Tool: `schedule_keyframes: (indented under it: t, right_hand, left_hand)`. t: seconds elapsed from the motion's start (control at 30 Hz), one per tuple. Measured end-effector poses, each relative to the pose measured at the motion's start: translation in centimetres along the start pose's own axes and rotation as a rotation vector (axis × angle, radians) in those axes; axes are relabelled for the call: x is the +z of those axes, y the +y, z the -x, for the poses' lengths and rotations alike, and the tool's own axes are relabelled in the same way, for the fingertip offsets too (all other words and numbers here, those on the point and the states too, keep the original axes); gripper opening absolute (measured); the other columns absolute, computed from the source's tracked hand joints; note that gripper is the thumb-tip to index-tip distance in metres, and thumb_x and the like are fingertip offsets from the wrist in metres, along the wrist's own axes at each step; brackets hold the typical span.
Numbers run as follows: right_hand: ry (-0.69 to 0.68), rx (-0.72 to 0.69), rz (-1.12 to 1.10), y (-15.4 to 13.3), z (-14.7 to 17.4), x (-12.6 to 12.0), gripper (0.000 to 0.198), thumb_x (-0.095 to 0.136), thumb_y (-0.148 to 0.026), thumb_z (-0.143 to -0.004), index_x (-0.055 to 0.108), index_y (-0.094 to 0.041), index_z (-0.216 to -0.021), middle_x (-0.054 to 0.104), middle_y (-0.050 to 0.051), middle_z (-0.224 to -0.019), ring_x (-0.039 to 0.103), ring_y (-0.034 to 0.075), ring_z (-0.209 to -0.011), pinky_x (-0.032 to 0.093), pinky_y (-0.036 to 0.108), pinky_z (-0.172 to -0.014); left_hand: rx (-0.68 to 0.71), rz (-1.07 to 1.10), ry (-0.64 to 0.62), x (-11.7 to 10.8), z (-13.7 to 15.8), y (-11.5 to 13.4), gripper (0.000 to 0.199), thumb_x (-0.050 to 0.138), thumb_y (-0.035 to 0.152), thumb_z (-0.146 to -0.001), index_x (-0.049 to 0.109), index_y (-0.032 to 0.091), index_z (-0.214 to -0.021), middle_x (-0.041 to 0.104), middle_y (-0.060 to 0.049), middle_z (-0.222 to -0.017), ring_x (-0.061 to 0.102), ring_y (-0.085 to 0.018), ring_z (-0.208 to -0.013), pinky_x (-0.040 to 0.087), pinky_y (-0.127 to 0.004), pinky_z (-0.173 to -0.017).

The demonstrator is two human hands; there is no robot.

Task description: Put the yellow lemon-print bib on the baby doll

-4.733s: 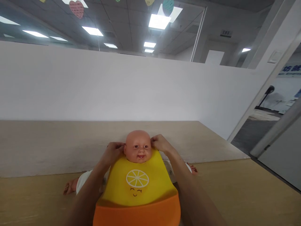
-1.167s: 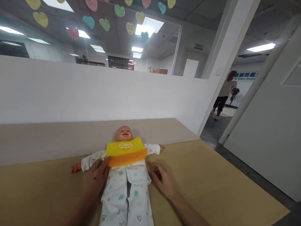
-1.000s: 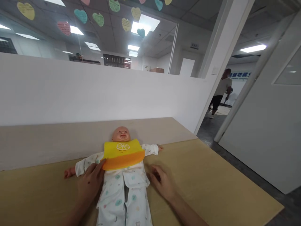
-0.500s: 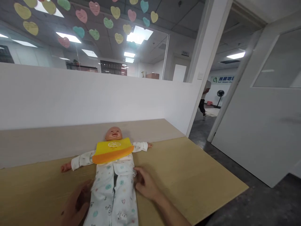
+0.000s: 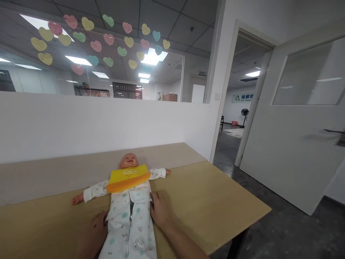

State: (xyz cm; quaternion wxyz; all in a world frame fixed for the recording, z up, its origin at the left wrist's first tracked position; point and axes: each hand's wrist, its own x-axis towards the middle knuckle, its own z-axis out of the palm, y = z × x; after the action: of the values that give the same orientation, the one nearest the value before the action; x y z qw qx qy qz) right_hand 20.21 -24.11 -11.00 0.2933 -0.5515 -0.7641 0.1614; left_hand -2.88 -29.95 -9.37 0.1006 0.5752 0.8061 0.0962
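Note:
A baby doll [image 5: 128,161] lies on its back on the table, arms spread, in a white printed long-sleeved top and white printed pants [image 5: 140,230]. Across its chest lies a yellow bib [image 5: 129,172] with a citrus-slice print and an orange lower pocket. My left hand [image 5: 93,230] is at the doll's hip on the left, fingers curled at the edge of its clothes. My right hand [image 5: 160,210] is on the opposite hip, fingers bent against the fabric. Both thumbs are mostly hidden, and the doll's feet are out of view.
The wooden table [image 5: 205,194] meets a white half wall [image 5: 107,126] topped with glass carrying heart-shaped notes. On the right an open door [image 5: 291,144] stands beside a doorway, with a standing fan [image 5: 244,112] in the room beyond. A table leg [image 5: 237,244] shows below the right edge.
My right hand has closed in on the doll's hip, and my left hand has come against its clothes. The view has shifted. The person in the doorway is out of sight.

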Motion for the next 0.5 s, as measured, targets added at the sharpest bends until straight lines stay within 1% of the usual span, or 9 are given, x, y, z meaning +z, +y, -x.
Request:
schedule_keyframes:
  t: [0.07, 0.2, 0.27, 0.37, 0.47, 0.5]
  right_hand:
    - [0.008, 0.019, 0.012, 0.0, -0.3, 0.3, 0.041, 0.048, -0.006, -0.079, 0.055, -0.016, -0.117, 0.059, 0.011, -0.111, 0.054, 0.023, -0.106, 0.042, 0.031, -0.088]
    - [0.008, 0.047, 0.045, -0.3, -0.6, 0.5, 0.042, 0.050, -0.006, -0.078, 0.055, -0.017, -0.119, 0.060, 0.010, -0.111, 0.056, 0.023, -0.104, 0.042, 0.030, -0.086]
    - [-0.004, 0.072, 0.075, -0.6, -0.5, 0.3, 0.043, 0.050, -0.005, -0.078, 0.055, -0.016, -0.119, 0.061, 0.011, -0.111, 0.057, 0.023, -0.103, 0.043, 0.030, -0.085]
    - [-0.027, 0.094, 0.106, -1.2, -0.5, -0.2, 0.046, 0.047, -0.002, -0.077, 0.054, -0.015, -0.121, 0.062, 0.011, -0.112, 0.058, 0.024, -0.103, 0.043, 0.031, -0.085]
    - [-0.042, 0.094, 0.127, -1.6, -0.4, -0.6, 0.048, 0.043, 0.002, -0.078, 0.053, -0.015, -0.122, 0.062, 0.011, -0.113, 0.059, 0.023, -0.103, 0.043, 0.030, -0.084]
    - [-0.044, 0.095, 0.137, -1.7, -0.4, -0.7, 0.048, 0.041, 0.002, -0.078, 0.054, -0.015, -0.122, 0.062, 0.011, -0.113, 0.059, 0.023, -0.103, 0.043, 0.030, -0.084]
  left_hand:
    - [-0.005, -0.008, 0.007, 0.1, -0.2, 0.0, 0.047, 0.023, 0.020, -0.090, 0.049, 0.015, -0.129, 0.052, -0.011, -0.136, 0.053, -0.029, -0.119, 0.043, -0.043, -0.094]
    - [0.044, -0.090, 0.071, 0.4, -0.3, 0.0, 0.048, 0.025, 0.014, -0.089, 0.049, 0.014, -0.130, 0.058, -0.012, -0.129, 0.058, -0.027, -0.114, 0.047, -0.039, -0.089]
    - [0.079, -0.137, 0.092, 0.4, -0.1, 0.2, 0.050, 0.024, 0.011, -0.088, 0.048, 0.013, -0.132, 0.055, -0.011, -0.134, 0.058, -0.027, -0.114, 0.047, -0.040, -0.090]
    - [0.110, -0.180, 0.088, 0.1, 0.3, 0.5, 0.053, 0.021, 0.009, -0.088, 0.045, 0.014, -0.135, 0.047, -0.009, -0.141, 0.057, -0.026, -0.115, 0.046, -0.040, -0.092]
    - [0.123, -0.207, 0.087, -0.3, 0.7, 0.6, 0.052, 0.021, 0.011, -0.089, 0.046, 0.017, -0.135, 0.049, -0.010, -0.139, 0.054, -0.026, -0.119, 0.047, -0.040, -0.091]
    - [0.127, -0.208, 0.106, -0.4, 0.7, 0.6, 0.052, 0.022, 0.011, -0.089, 0.047, 0.018, -0.134, 0.051, -0.010, -0.138, 0.055, -0.026, -0.118, 0.048, -0.041, -0.089]
